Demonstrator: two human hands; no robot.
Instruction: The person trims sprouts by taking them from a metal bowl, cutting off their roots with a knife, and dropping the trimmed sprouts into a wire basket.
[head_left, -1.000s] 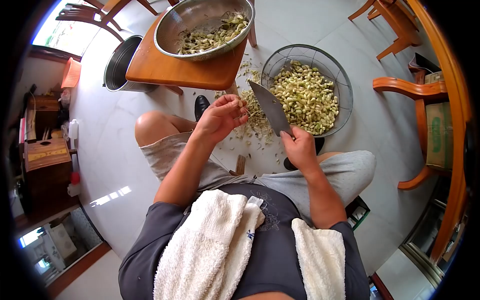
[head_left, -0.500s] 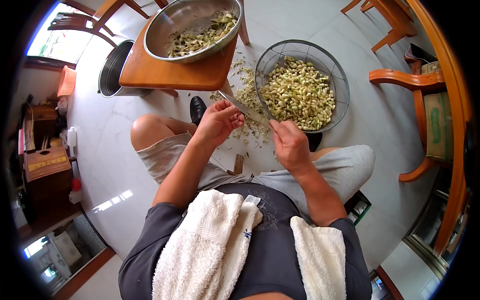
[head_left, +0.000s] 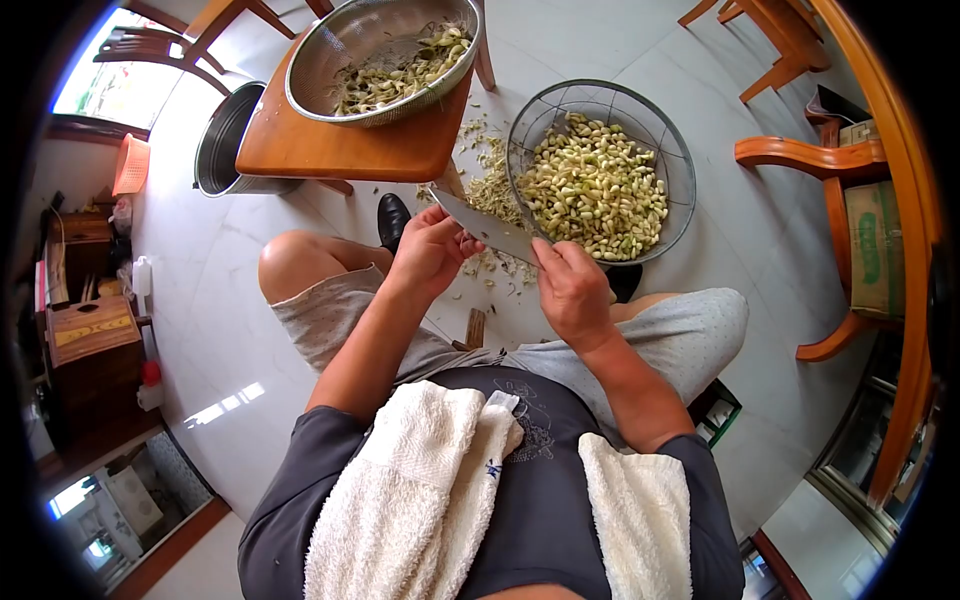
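My right hand (head_left: 573, 287) is wrapped round the handle of a knife (head_left: 490, 226), whose broad flat blade slants up to the left. Close under the blade's far end is my left hand (head_left: 430, 250), its fingers pinched together; what they hold is hidden behind the blade. Beyond my hands, a wide wire-framed basket (head_left: 684, 200) on the floor holds a heap of small pale green-white bulbs (head_left: 595, 185). A perforated metal colander (head_left: 310, 80) on a wooden stool holds more bulbs with stringy stems and roots (head_left: 405, 75).
The wooden stool (head_left: 340, 155) stands ahead to the left, with a metal bucket (head_left: 215, 150) beside it. Trimmings (head_left: 490, 190) litter the floor between stool and basket. Wooden chairs (head_left: 815, 155) and a cardboard box (head_left: 875, 250) stand at the right. A white towel (head_left: 400, 480) hangs over my chest.
The knife blade has turned so more of its flat side shows, and my right hand has shifted slightly left. My left hand stays pinched near the blade's end.
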